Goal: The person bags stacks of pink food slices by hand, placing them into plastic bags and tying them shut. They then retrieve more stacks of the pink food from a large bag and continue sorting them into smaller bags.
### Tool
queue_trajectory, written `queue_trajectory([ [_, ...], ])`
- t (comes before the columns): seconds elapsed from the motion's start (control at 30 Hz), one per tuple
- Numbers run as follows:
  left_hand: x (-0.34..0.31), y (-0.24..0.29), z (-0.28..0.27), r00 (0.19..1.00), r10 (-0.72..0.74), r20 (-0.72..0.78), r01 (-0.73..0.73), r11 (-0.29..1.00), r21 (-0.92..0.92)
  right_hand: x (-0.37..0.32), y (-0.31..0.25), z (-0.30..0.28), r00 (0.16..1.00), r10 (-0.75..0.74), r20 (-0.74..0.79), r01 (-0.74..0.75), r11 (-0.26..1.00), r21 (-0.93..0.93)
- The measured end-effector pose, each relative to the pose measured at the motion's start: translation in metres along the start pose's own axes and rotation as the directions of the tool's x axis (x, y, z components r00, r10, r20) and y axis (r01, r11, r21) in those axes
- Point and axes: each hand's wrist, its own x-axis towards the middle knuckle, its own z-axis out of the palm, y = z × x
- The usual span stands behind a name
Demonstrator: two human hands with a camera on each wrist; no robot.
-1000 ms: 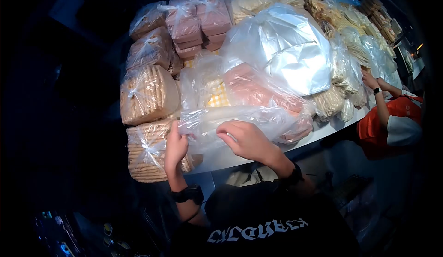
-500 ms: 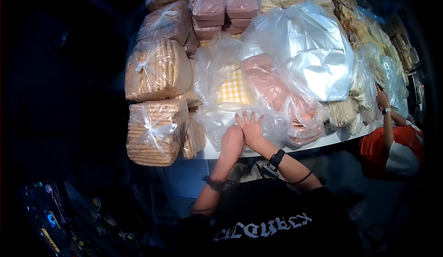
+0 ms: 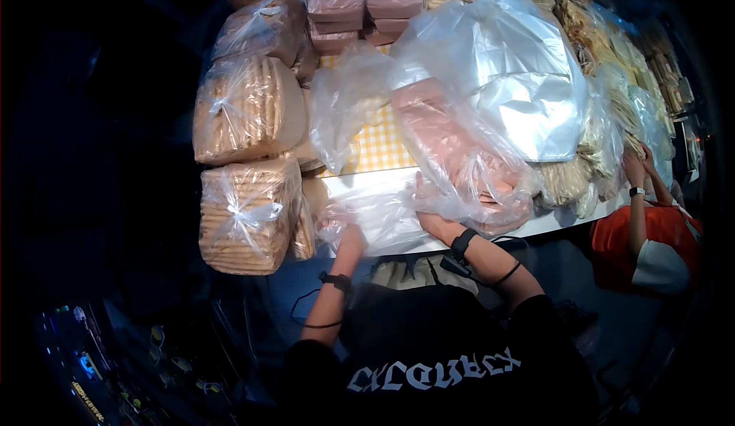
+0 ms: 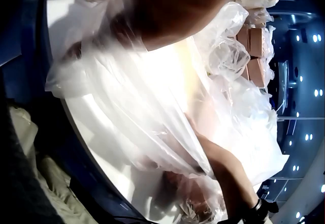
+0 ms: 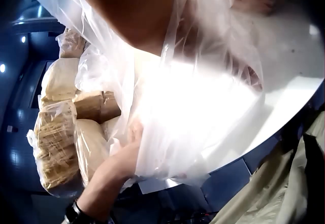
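Note:
A thin clear plastic bag (image 3: 385, 210) spreads between both hands at the table's front edge. At its left end my left hand (image 3: 349, 244) grips it; in the right wrist view the left hand (image 5: 118, 164) has its thumb outside and its fingers partly under the film. At the other end my right hand (image 3: 435, 223) holds the bag, its fingers blurred through plastic. The left wrist view shows the right hand (image 4: 218, 158) with the stretched bag (image 4: 137, 112) over its fingers. Beside it lies a bag of pink folded material (image 3: 452, 139).
Bagged tan stacks (image 3: 249, 215) line the left side, pink stacks (image 3: 333, 1) the back. A large silvery bag (image 3: 524, 104) lies right of centre. Yellow checked cloth (image 3: 379, 144) shows behind a crumpled clear bag (image 3: 337, 120). Another person in red (image 3: 639, 250) works at the right.
My hands came together over the plastic at the front, then moved apart, left hand leftward and right hand slightly rightward. The clear film there now lies stretched between them, and more checked cloth shows.

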Motion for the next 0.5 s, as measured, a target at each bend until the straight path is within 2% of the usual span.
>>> queue_trajectory([
  [0.1,-0.001,-0.005,-0.001,0.981,0.067,-0.185,0.013,0.916,0.402,0.009,-0.011,-0.013,1.000,0.017,0.001,-0.017,1.000,-0.001],
  [0.17,0.015,-0.010,0.002,0.840,0.010,-0.543,0.031,0.997,0.066,0.016,-0.018,-0.026,1.000,0.027,-0.012,-0.027,0.999,0.024],
  [0.23,0.034,-0.007,0.018,0.836,-0.151,-0.528,-0.045,0.940,-0.339,0.025,-0.028,-0.042,0.999,0.046,0.006,-0.046,0.987,0.151],
  [0.27,0.044,0.003,0.027,0.923,-0.183,-0.338,-0.042,0.826,-0.562,0.028,-0.032,-0.050,0.996,0.059,0.059,-0.073,0.961,0.266],
  [0.33,0.046,0.009,0.016,0.980,-0.172,-0.096,0.024,0.590,-0.807,0.037,-0.032,-0.034,0.998,-0.008,0.057,0.003,0.995,0.097],
  [0.37,0.045,0.007,0.007,0.982,-0.183,-0.053,0.048,0.510,-0.859,0.037,-0.027,-0.028,0.997,0.024,0.074,-0.032,0.993,0.118],
  [0.4,0.040,0.007,-0.008,0.982,-0.189,-0.023,0.092,0.575,-0.813,0.037,-0.025,-0.029,0.994,0.055,0.092,-0.068,0.988,0.137],
  [0.43,0.034,0.007,-0.022,0.981,-0.196,0.007,0.132,0.636,-0.760,0.031,-0.028,-0.048,0.980,0.144,0.136,-0.175,0.950,0.259],
  [0.47,0.026,0.007,-0.033,0.978,-0.208,0.028,0.187,0.803,-0.566,0.029,-0.028,-0.050,0.970,0.160,0.182,-0.184,0.976,0.119],
  [0.5,0.024,0.009,-0.026,0.976,-0.217,0.030,0.206,0.860,-0.468,0.027,-0.029,-0.053,0.958,0.176,0.228,-0.175,0.984,-0.024],
])
